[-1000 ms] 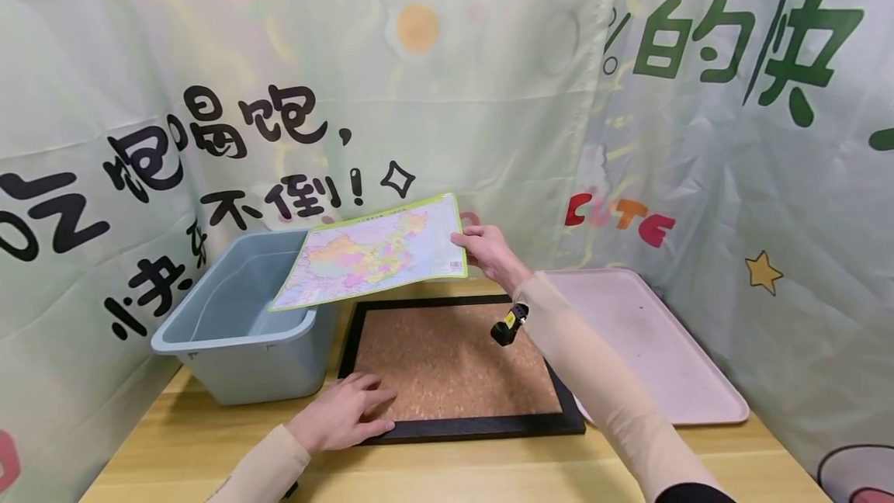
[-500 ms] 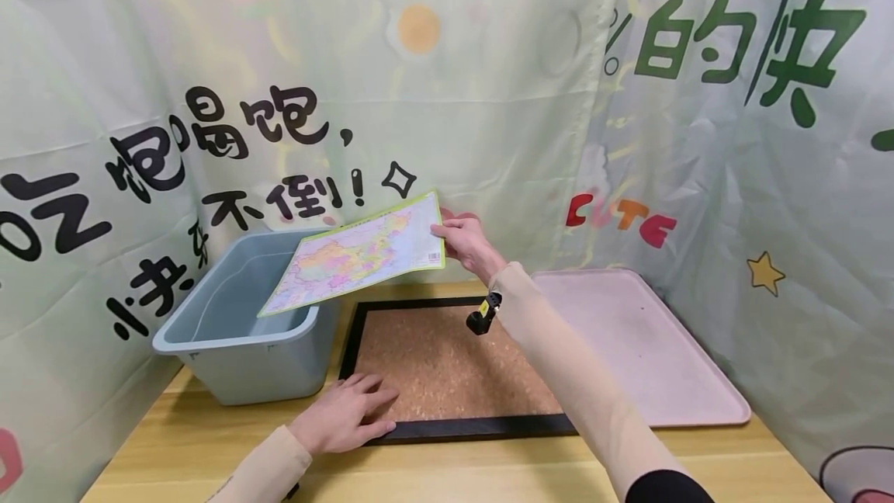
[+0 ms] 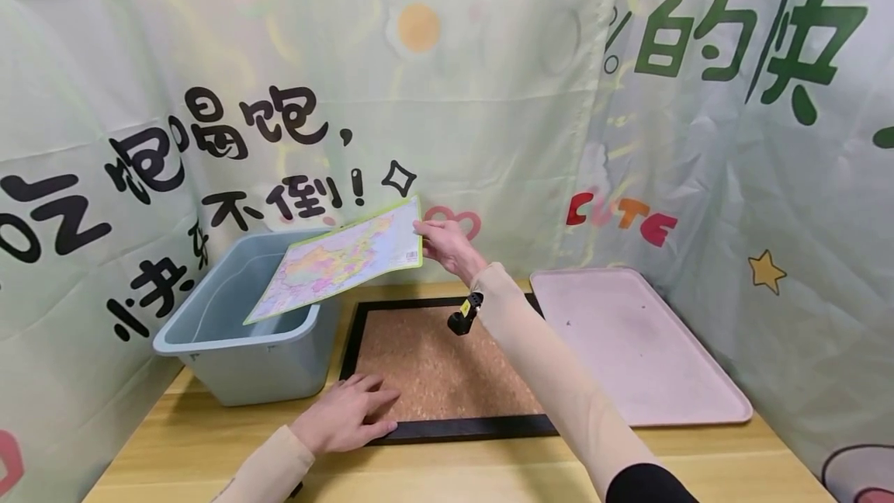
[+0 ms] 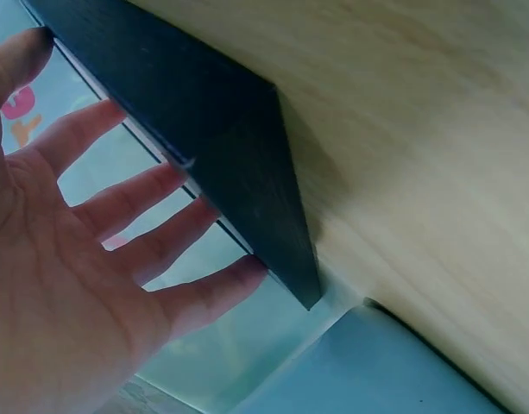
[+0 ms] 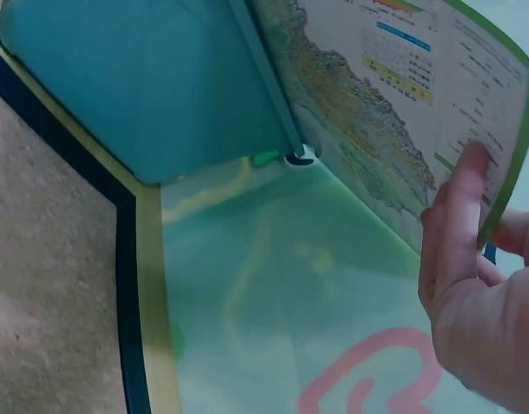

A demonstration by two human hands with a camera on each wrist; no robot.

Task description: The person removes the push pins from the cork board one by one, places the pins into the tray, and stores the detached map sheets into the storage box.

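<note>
- Two hands are busy at a wooden table (image 3: 489, 472), and a curtain (image 3: 489, 60) with drawings and big letters hangs behind it.
- At the far left corner of the table sits a grey bin (image 3: 237, 348). It is open at the top.
- Over the bin hangs a map (image 3: 338, 258). It is a flat sheet with many colors and a green rim. It tilts, with its low left end above the bin and its high right end up in the air. It does not touch the bin as far as I can see.
- Near the front edge of the table, the left hand (image 3: 345, 414) lies flat. Its fingers (image 4: 173, 237) are straight and spread out, and they press on the front left corner of the cork board (image 3: 433, 367). It holds nothing.
- The cork board lies flat in the middle of the table, just beside the bin. It is brown inside with a black frame all around.
- Above the back edge of the board, the right hand (image 3: 447, 247) is up in the air. It pinches the right end of the map, with one finger (image 5: 458, 216) on the printed side and the others behind the sheet.
- On the right wrist sits a small black camera (image 3: 464, 313).
- At the right side of the table lies a pink tray (image 3: 628, 348). It is close beside the cork board.
</note>
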